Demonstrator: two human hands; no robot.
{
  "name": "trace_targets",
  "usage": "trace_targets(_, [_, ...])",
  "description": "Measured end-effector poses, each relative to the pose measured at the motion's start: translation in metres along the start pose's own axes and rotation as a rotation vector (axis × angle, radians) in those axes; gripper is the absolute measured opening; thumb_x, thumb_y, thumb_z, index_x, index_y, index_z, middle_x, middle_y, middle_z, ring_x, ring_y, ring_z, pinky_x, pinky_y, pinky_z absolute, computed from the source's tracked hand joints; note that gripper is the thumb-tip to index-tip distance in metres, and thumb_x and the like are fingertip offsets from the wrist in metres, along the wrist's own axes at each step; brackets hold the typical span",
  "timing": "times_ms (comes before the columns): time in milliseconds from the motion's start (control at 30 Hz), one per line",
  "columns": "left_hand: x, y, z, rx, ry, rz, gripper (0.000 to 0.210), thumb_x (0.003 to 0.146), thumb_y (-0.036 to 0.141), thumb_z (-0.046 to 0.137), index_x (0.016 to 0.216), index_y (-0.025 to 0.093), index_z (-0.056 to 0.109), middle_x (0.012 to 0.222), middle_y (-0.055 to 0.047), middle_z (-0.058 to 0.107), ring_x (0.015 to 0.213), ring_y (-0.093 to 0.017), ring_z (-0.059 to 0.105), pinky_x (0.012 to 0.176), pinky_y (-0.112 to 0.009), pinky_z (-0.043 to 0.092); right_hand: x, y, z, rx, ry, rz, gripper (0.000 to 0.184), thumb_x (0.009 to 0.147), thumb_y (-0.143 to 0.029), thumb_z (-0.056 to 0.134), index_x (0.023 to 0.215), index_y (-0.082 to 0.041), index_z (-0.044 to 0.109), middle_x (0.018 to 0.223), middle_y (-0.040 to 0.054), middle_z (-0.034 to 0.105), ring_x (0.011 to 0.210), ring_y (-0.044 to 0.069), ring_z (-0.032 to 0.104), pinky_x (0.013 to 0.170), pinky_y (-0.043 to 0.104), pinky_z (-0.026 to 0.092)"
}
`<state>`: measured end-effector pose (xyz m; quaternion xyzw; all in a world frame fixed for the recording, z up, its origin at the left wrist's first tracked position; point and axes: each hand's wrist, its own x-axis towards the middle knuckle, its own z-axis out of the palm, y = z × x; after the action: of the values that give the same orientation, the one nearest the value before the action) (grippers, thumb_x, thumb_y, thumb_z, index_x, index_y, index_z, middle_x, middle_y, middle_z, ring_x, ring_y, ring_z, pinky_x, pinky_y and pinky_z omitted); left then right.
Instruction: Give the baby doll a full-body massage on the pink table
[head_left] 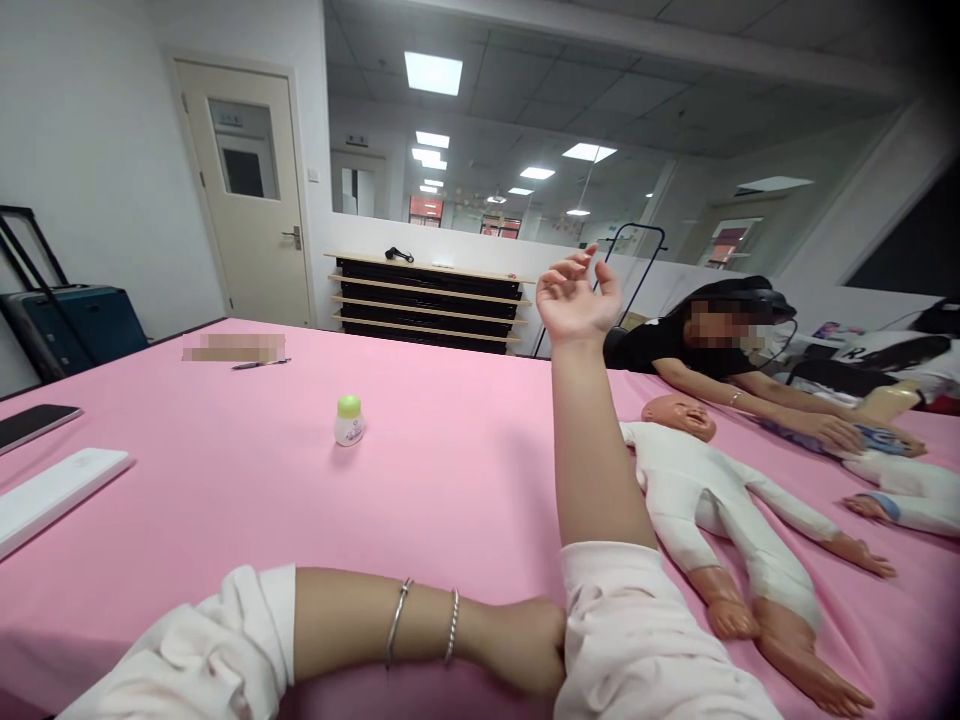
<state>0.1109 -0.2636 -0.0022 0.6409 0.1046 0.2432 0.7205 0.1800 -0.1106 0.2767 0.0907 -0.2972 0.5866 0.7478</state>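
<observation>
My right hand [579,298] is raised with its palm turned toward me. Its fingers are loosely bent and apart, and it holds nothing. The white sleeve [622,620] on that arm is bunched below the elbow. My left hand [529,645], with two silver bracelets [453,627] at its wrist, is closed against the side of this sleeve and appears to grip it; its fingertips are hidden. Beside my right forearm a baby doll [697,475] in a white suit lies on its back on the pink cloth [435,500]. A small white bottle with a green cap [349,420] stands left of the middle.
A white box [64,495], a dark phone [34,425] and a pen [261,364] lie at the left. Across the table, a person in black [697,340] reaches over a second doll [915,485]. Behind are a low shelf [431,298] and a suitcase [75,325].
</observation>
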Motion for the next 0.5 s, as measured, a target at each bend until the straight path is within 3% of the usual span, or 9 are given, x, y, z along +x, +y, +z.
trace_targets(133, [0.004,0.013,-0.018,-0.252,0.004,-0.159,0.039,0.057,0.035,0.074,0.090,0.016,0.064,0.077,-0.002,0.060,0.073,-0.014,0.055,0.071,-0.030,0.043,-0.023,-0.005,0.025,0.130,-0.011,0.001,0.022,0.085,-0.023,0.036,0.082,-0.022,0.058,0.061,-0.0017,0.050,0.050,0.009,0.048,0.047,0.022,0.034])
trace_targets(233, [0.001,0.019,-0.021,-0.317,0.047,-0.087,0.046,0.058,0.040,0.074,0.095,0.014,0.063,0.081,-0.003,0.058,0.069,-0.011,0.054,0.063,-0.024,0.041,-0.035,-0.012,0.032,0.496,0.066,0.156,0.026,0.086,-0.026,0.035,0.086,-0.024,0.061,0.063,0.0001,0.052,0.055,0.010,0.052,0.049,0.024,0.037])
trace_targets(300, [-0.002,0.020,-0.018,-0.310,0.076,-0.011,0.050,0.060,0.042,0.073,0.100,0.014,0.061,0.085,-0.004,0.058,0.068,-0.010,0.053,0.062,-0.024,0.041,-0.038,-0.016,0.031,0.954,0.167,0.348,0.030,0.087,-0.025,0.032,0.085,-0.024,0.061,0.064,0.0011,0.053,0.061,0.011,0.056,0.053,0.025,0.040])
trace_targets(400, [-0.006,0.019,-0.012,-0.259,0.173,0.054,0.043,0.065,0.040,0.069,0.097,0.012,0.063,0.079,-0.004,0.059,0.065,-0.010,0.052,0.064,-0.025,0.041,-0.044,-0.020,0.028,1.904,0.252,0.657,0.036,0.088,-0.015,0.025,0.084,-0.022,0.060,0.069,0.0031,0.055,0.076,0.013,0.061,0.058,0.025,0.044])
trace_targets(433, [-0.008,0.019,-0.011,-0.238,0.199,0.069,0.040,0.067,0.037,0.068,0.097,0.011,0.063,0.079,-0.004,0.060,0.065,-0.010,0.052,0.065,-0.025,0.041,-0.047,-0.022,0.029,2.240,0.216,0.751,0.040,0.087,-0.010,0.020,0.084,-0.021,0.059,0.073,0.0043,0.056,0.082,0.013,0.061,0.060,0.025,0.045])
trace_targets(500, [-0.011,0.020,-0.010,-0.201,0.221,0.097,0.037,0.070,0.030,0.065,0.102,0.013,0.063,0.085,-0.005,0.063,0.066,-0.010,0.052,0.067,-0.026,0.041,-0.058,-0.025,0.036,2.831,0.009,0.960,0.053,0.083,0.001,0.008,0.086,-0.019,0.056,0.084,0.0065,0.058,0.094,0.011,0.059,0.064,0.024,0.046])
